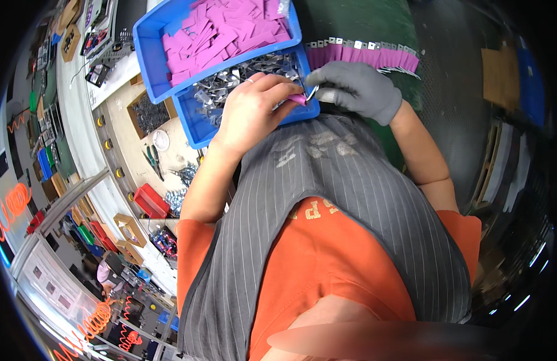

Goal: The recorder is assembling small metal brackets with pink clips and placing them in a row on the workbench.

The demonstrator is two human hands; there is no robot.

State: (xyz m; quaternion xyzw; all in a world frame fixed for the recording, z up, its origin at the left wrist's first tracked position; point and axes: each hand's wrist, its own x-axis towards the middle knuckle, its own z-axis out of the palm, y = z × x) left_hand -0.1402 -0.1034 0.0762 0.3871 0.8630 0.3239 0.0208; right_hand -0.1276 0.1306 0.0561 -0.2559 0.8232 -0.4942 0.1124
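My bare left hand, with a ring on one finger, is closed on a small purple sleeve over the front edge of a blue bin. From the right, my right hand in a grey glove pinches a small bent metal tab. The tab's end meets the sleeve's open end; how far in it reaches is hidden. Beneath my left hand lies the blue bin of loose metal tabs. Behind it, a second blue bin holds flat purple sleeves.
Beyond my right hand, a row of purple sleeves with metal tabs lies on a green surface. Left on the bench are pliers, a round white lid, a red bin and a box of dark parts.
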